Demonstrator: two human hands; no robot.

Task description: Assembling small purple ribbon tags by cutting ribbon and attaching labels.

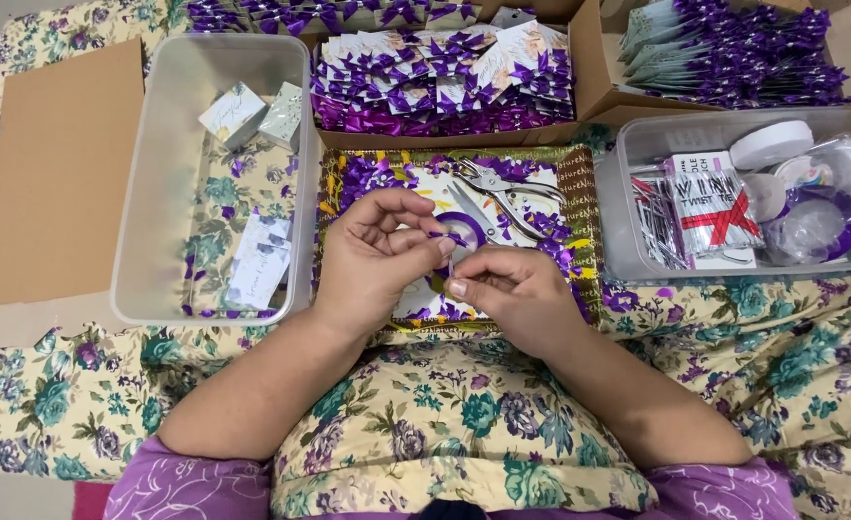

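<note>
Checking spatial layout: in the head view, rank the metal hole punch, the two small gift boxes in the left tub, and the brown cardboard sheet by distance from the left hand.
1. Metal hole punch, just up-right of the left hand.
2. Small gift boxes, up-left in the tub.
3. Cardboard sheet, far left.

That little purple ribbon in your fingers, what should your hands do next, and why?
Probably pull the purple ribbon snug: the left hand and right hand pinch it between fingertips above the tray, and it doesn't yet look like the finished bows behind.
</note>
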